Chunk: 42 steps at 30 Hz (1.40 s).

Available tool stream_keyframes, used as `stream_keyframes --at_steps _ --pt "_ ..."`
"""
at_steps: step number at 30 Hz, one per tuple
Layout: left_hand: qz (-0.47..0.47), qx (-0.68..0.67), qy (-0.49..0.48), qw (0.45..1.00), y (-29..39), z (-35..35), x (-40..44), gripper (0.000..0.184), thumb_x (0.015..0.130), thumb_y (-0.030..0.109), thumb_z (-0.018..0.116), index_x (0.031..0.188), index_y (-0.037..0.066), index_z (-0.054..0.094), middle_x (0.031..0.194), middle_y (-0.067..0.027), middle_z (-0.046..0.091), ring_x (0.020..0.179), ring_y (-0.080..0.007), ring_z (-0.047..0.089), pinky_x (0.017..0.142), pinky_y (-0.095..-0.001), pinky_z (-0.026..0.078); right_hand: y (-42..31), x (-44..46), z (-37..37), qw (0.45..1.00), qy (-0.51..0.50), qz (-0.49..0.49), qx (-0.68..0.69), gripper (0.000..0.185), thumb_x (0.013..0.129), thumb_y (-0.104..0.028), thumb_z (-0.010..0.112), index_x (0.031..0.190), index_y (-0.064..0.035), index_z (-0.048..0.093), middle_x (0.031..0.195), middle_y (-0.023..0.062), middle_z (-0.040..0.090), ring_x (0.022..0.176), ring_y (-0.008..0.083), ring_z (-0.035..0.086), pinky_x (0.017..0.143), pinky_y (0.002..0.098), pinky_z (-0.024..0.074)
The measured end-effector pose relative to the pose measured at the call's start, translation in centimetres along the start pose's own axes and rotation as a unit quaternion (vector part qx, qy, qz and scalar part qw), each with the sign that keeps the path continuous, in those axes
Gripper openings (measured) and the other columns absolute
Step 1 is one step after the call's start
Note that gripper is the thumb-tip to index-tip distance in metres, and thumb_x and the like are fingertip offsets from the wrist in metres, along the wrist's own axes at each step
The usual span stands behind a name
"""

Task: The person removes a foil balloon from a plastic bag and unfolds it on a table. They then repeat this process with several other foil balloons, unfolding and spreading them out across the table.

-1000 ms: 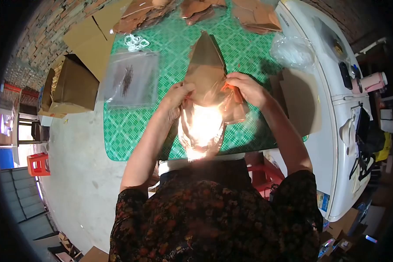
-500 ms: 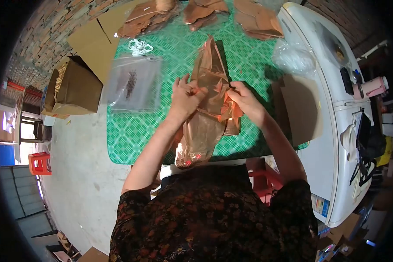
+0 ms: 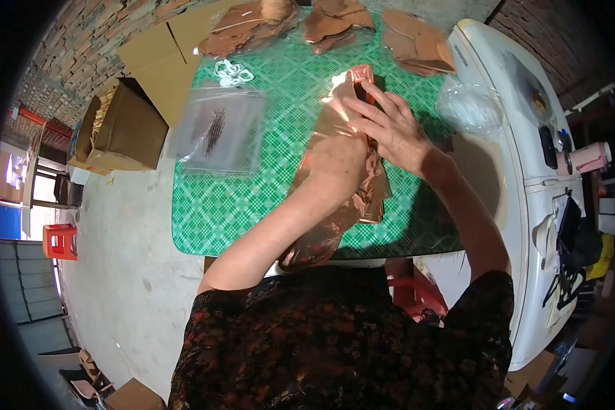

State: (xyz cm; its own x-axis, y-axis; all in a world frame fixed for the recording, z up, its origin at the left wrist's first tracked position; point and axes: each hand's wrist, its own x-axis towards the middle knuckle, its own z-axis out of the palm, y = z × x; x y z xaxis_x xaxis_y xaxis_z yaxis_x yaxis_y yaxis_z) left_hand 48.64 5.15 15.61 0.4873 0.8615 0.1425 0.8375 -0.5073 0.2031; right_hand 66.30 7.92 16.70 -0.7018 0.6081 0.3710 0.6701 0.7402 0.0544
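Observation:
A long strip of shiny copper-coloured foil [image 3: 324, 130] lies lengthwise on the table, creased and partly folded, its lower end hanging by the near edge. My left hand [image 3: 338, 160] is closed over the middle of it, knuckles up, with the fingertips hidden beneath. Higher up, my right hand [image 3: 393, 130] rests on the foil's right side with its fingers stretched out, close to the far end. Crumpled layers of foil show below and between the hands.
Clear plastic bags [image 3: 222, 130] are stacked left on the green checked table [image 3: 205, 219], with white rings [image 3: 232, 72] behind. Bagged copper foil pieces [image 3: 417, 41] line the far edge. Right are a clear plastic bundle [image 3: 468, 106] and a white refrigerator [image 3: 519, 205]; an open carton [image 3: 130, 130] stands left.
My left hand has shifted right and closed over the foil's middle. My right hand has moved up, let go of the crumpled part and flattened. The foil's far end is folded over.

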Motion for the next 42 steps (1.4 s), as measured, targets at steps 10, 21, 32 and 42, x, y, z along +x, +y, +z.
stream_keyframes --at_steps 10,21,32,42 --pt "-0.005 -0.316 -0.145 0.938 -0.4 -2.2 -0.8 0.059 0.092 0.037 0.065 0.132 -0.004 0.05 0.112 -0.029 0.064 0.11 -0.0405 0.062 0.096 -0.0448 0.049 3.2 -1.8 1.0 0.994 0.035 -0.084 0.068 0.037 0.068 0.002 0.072 0.105 -0.0021 0.066 0.13 0.0108 0.059 0.137 0.0294 0.044 0.107 0.0452 0.0382" --pt "-0.025 -0.651 -0.237 0.72 -2.7 0.1 -2.2 0.072 0.1 0.055 0.047 0.148 0.002 0.04 0.141 -0.0148 0.052 0.126 -0.0242 0.053 0.103 -0.0346 0.045 3.4 -3.4 2.3 0.991 0.053 -0.025 0.119 0.03 0.072 0.009 0.063 0.1 0.0017 0.065 0.127 0.016 0.06 0.128 0.0331 0.052 0.104 0.0421 0.0455" --pt "0.125 -0.472 -0.082 0.869 -3.3 6.5 -5.3 0.039 0.098 0.021 0.057 0.134 0.007 0.058 0.145 -0.0151 0.048 0.138 -0.0322 0.042 0.113 -0.0416 0.036 3.5 -6.0 3.2 0.977 0.049 0.071 0.197 0.025 0.077 0.005 0.058 0.1 0.0013 0.065 0.126 0.0171 0.063 0.12 0.0343 0.059 0.101 0.0405 0.0485" --pt "0.176 -0.145 0.048 0.972 -2.3 8.0 -6.4 0.047 0.093 0.023 0.053 0.137 0.004 0.052 0.146 -0.0187 0.042 0.143 -0.0369 0.029 0.119 -0.05 0.02 3.2 -5.4 2.1 0.983 0.02 0.071 0.167 0.05 0.069 0.013 0.049 0.115 0.0009 0.064 0.133 0.0141 0.059 0.135 0.0309 0.048 0.112 0.0398 0.04"
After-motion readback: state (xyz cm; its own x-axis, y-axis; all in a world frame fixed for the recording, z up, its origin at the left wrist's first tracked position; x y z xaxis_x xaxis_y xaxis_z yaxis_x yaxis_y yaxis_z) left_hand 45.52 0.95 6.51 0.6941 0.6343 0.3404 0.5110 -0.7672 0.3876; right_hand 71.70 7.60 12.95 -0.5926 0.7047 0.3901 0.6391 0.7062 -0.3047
